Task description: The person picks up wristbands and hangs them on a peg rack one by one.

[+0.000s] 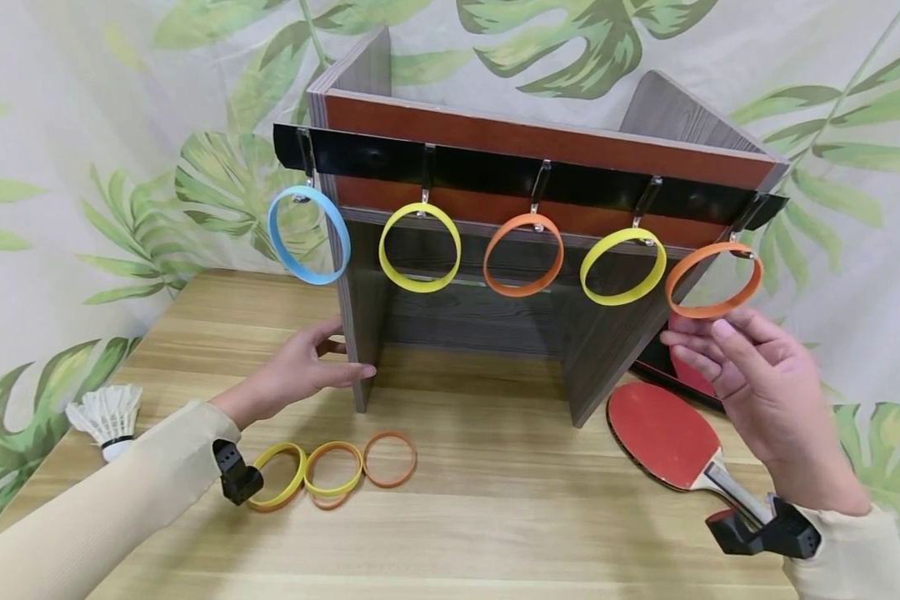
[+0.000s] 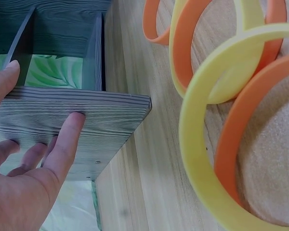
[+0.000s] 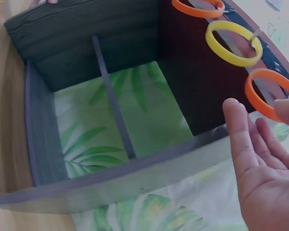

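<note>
A grey wooden stand (image 1: 457, 321) bears a black hook strip (image 1: 487, 175) across its front. Silicone wristbands hang from the hooks: a blue wristband (image 1: 272, 229) at far left, then a yellow wristband (image 1: 382, 250), an orange wristband (image 1: 487, 258), another yellow wristband (image 1: 585, 279) and another orange wristband (image 1: 671, 287) at far right. My left hand (image 1: 300, 371) grips the stand's left side panel (image 2: 111, 110), thumb on the inner side, fingers on the outer face. Just under the far-right orange wristband, my right hand (image 1: 765, 387) has its fingers loosely bent and apart, holding nothing.
Several loose yellow and orange wristbands (image 1: 333, 443) lie on the wooden table (image 1: 495, 517) in front of the stand. A shuttlecock (image 1: 108, 412) is beside my left sleeve. To the right lies a red table tennis paddle (image 1: 663, 433), with a dark tray edge (image 1: 663, 367) behind it.
</note>
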Available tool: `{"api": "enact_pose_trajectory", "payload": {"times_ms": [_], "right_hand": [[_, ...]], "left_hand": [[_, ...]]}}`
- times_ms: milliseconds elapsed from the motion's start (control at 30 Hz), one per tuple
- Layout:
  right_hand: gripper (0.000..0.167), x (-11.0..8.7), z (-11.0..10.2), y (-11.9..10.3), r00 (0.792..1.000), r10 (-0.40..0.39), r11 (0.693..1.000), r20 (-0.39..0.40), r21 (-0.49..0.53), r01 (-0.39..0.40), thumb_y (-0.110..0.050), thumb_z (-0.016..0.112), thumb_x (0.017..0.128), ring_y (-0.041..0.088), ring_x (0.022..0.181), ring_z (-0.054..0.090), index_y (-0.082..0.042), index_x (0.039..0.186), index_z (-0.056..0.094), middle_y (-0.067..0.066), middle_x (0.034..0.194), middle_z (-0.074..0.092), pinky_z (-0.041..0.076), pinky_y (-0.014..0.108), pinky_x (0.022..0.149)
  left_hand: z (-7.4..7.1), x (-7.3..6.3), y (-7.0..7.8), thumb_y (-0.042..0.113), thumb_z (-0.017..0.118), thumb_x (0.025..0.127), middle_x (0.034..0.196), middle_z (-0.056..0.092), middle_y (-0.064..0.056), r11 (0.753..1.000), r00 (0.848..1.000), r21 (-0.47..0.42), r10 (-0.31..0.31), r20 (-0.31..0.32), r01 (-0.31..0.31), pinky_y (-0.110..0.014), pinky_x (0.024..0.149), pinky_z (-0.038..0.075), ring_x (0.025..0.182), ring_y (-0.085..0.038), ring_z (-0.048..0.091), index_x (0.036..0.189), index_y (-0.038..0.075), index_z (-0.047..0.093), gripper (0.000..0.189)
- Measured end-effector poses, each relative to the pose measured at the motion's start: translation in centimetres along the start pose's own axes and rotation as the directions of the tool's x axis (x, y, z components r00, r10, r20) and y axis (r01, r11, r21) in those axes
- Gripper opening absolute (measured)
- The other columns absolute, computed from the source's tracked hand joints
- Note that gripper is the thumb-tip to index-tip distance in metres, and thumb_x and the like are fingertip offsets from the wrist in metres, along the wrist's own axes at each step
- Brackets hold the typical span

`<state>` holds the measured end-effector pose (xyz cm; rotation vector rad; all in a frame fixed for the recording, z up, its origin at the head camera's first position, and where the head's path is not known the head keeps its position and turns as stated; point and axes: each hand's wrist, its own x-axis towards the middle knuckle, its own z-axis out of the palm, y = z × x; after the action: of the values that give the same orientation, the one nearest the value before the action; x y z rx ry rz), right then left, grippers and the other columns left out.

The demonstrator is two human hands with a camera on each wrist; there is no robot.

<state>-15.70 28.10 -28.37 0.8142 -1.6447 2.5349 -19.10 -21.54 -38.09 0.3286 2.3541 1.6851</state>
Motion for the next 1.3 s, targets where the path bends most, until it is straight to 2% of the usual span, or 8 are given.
{"api": "enact_pose_trajectory", "payload": {"times_ms": [133,267,467,567,700,900,1133,1300], "right_hand": [[0.031,-0.6,1.0,1.3,0.996,0.084,0.987,0.006,-0.141,-0.082,0.012,0.037,0.107,0.028,0.103,0.078,0.01,0.125,0.062,0.018,0.115,0.077,0.066,0.033,0.091],[0.024,-1.1,2.4,3.6,0.974,0.215,0.918,0.069,-0.356,-0.177,0.007,0.045,0.108,0.021,0.101,0.079,0.009,0.124,0.063,0.008,0.112,0.079,0.066,0.033,0.091],[0.029,-1.3,5.0,9.8,0.869,0.483,0.783,0.105,-0.497,-0.375,-0.008,0.062,0.105,0.021,0.099,0.079,0.014,0.123,0.059,0.016,0.11,0.078,0.067,0.039,0.09],[0.032,-1.5,6.5,13.0,0.829,0.542,0.759,0.138,-0.502,-0.413,-0.009,0.065,0.103,0.022,0.097,0.078,0.017,0.123,0.06,0.03,0.109,0.074,0.067,0.045,0.089],[0.03,-1.7,8.9,16.2,0.819,0.536,0.759,0.204,-0.542,-0.362,-0.007,0.066,0.102,0.02,0.09,0.075,0.017,0.119,0.062,0.035,0.105,0.07,0.067,0.043,0.084],[0.021,-0.6,13.2,18.4,0.8,0.501,0.667,0.33,-0.737,-0.114,-0.015,0.068,0.103,0.008,0.093,0.069,0.001,0.116,0.071,0.014,0.105,0.077,0.062,0.021,0.082],[0.02,0.6,17.6,20.4,0.707,0.528,0.635,0.471,-0.771,0.039,-0.015,0.065,0.105,-0.001,0.095,0.066,-0.004,0.121,0.07,0.005,0.112,0.076,0.057,0.011,0.084],[0.021,0.6,19.7,21.6,0.659,0.525,0.574,0.539,-0.796,0.193,-0.017,0.066,0.105,-0.008,0.088,0.06,-0.007,0.123,0.068,0.001,0.111,0.074,0.051,0.004,0.079]], "left_hand": [[0.0,0.0,-0.1,0.016,0.08,0.093,0.152,0.051,-0.021,1.0,1.0,-0.013,0.002,0.0,-0.002,-0.034,0.092,0.066,0.134,-0.039,0.052,0.162,0.01,0.037,0.082],[0.0,-0.1,-0.1,0.016,0.08,0.093,0.153,0.05,-0.021,1.0,1.0,-0.029,-0.004,0.004,0.004,-0.034,0.093,0.066,0.136,-0.039,0.051,0.163,0.01,0.035,0.083],[0.0,-0.3,-0.1,0.017,0.079,0.094,0.156,0.046,-0.02,1.0,1.0,-0.028,-0.013,-0.002,0.013,-0.035,0.094,0.065,0.139,-0.041,0.049,0.165,0.011,0.031,0.086],[0.0,-0.3,-0.2,0.017,0.08,0.094,0.157,0.046,-0.02,1.0,1.0,-0.027,-0.013,-0.007,0.013,-0.035,0.093,0.065,0.139,-0.041,0.048,0.165,0.011,0.031,0.086],[0.0,-0.2,-0.2,0.017,0.08,0.094,0.156,0.047,-0.02,0.999,1.0,-0.032,-0.012,-0.006,0.012,-0.035,0.093,0.066,0.139,-0.04,0.048,0.164,0.011,0.032,0.085],[0.1,-0.1,-0.2,0.017,0.08,0.094,0.157,0.047,-0.02,1.0,1.0,-0.022,-0.003,-0.005,0.003,-0.034,0.092,0.066,0.139,-0.04,0.048,0.164,0.011,0.033,0.084],[0.0,-0.1,-0.2,0.019,0.078,0.096,0.159,0.045,-0.018,1.0,1.0,0.012,0.006,-0.006,-0.006,-0.033,0.092,0.065,0.14,-0.042,0.049,0.164,0.014,0.034,0.082],[0.1,-0.1,-0.1,0.02,0.079,0.096,0.16,0.045,-0.017,1.0,1.0,0.016,0.001,-0.009,-0.001,-0.032,0.092,0.066,0.14,-0.041,0.048,0.164,0.014,0.034,0.083]]}}
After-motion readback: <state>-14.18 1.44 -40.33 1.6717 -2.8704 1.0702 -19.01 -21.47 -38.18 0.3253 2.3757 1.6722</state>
